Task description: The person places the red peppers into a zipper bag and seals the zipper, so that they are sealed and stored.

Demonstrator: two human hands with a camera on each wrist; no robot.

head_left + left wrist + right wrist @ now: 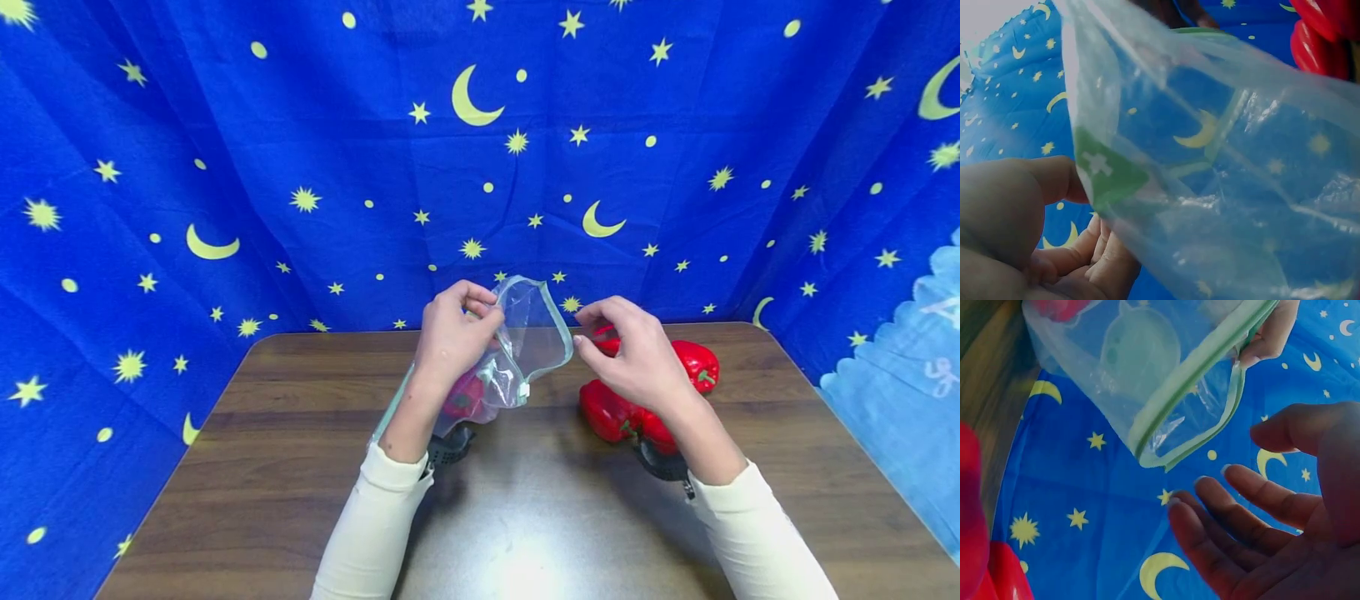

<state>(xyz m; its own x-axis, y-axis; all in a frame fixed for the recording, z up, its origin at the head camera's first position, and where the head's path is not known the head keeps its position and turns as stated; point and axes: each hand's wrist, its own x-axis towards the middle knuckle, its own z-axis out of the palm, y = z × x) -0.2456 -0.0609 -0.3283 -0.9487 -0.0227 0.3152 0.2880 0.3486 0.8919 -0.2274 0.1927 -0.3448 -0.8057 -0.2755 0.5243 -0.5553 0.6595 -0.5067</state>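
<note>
My left hand (459,333) pinches the rim of a clear zip bag (501,379) with pale green edging and a small white slider. The bag's mouth gapes toward the right. Through its film a red bell pepper (462,398) shows low inside, partly behind my left wrist. My right hand (630,350) hovers just right of the mouth, its fingers spread and loosely bent with nothing between them. In the right wrist view, the fingers (1210,528) stand apart from the bag's green rim (1191,381). Under and behind that hand lie several red bell peppers (697,364), partly hidden by it.
A brown wooden table (300,467) carries the peppers. Blue cloth (360,167) with yellow moons and stars hangs close behind the table's far edge and along its sides. Black wrist mounts (450,444) sit under both wrists.
</note>
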